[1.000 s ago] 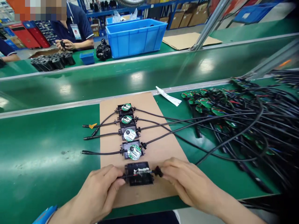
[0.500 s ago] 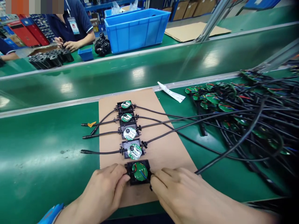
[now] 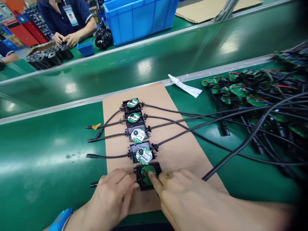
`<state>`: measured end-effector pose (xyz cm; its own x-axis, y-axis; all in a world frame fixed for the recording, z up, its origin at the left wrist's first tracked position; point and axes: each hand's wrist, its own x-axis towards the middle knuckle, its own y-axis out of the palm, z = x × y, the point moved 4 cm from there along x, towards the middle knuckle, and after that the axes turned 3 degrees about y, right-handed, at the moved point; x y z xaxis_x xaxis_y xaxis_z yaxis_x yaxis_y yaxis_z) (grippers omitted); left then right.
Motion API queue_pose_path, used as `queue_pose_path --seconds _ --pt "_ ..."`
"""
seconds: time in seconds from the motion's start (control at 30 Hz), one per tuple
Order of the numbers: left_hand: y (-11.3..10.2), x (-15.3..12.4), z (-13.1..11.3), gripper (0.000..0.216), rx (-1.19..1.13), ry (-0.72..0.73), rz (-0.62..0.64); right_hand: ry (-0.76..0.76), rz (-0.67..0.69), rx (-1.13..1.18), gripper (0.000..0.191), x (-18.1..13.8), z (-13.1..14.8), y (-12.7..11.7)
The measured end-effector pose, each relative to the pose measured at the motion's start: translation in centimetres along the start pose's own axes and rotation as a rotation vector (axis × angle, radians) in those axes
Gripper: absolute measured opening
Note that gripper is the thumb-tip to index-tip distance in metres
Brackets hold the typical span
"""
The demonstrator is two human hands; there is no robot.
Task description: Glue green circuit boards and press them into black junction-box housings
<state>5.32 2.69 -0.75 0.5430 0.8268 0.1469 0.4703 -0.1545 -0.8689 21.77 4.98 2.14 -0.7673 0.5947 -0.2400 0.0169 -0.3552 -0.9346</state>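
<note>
At the cardboard's (image 3: 173, 154) near edge sits the housing (image 3: 157, 167). Left hand (image 3: 113, 199) fingers pinch its left side; right hand (image 3: 185, 199) lies open, index tip pressing the board (image 3: 145, 173) in. Both look light and rigid. The board is probably fragile, so best held by its rim.

Your left hand (image 3: 113, 192) closes on the left edge of the nearest black square plastic housing (image 3: 157, 166). Your right hand (image 3: 183, 199) lies flat, forefinger tip on the round green circuit board (image 3: 145, 173) seated in it. Four similar cabled housings (image 3: 138, 134) line up beyond on the brown cardboard sheet (image 3: 183, 154).
</note>
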Motion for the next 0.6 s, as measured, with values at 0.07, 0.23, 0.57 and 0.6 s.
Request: queue_pose_path --seconds 0.07,0.23,0.57,0.6 --pt "0.0 0.0 -0.4 0.015 0.05 0.057 -0.027 0.002 -0.035 -0.013 0.025 0.0 0.1 -0.1" --pt "-0.1 0.5 -0.7 0.014 0.034 0.008 0.023 -0.01 -0.035 -0.004 0.038 -0.3 -0.1 0.8" --pt "0.9 2.0 -0.7 0.031 0.053 -0.185 0.314 -0.044 0.02 0.041 0.039 -0.5 -0.6 1.8" --pt "0.9 2.1 -0.7 0.03 0.07 -0.176 0.324 -0.04 0.006 0.045 0.037 -0.6 -0.6 1.8"
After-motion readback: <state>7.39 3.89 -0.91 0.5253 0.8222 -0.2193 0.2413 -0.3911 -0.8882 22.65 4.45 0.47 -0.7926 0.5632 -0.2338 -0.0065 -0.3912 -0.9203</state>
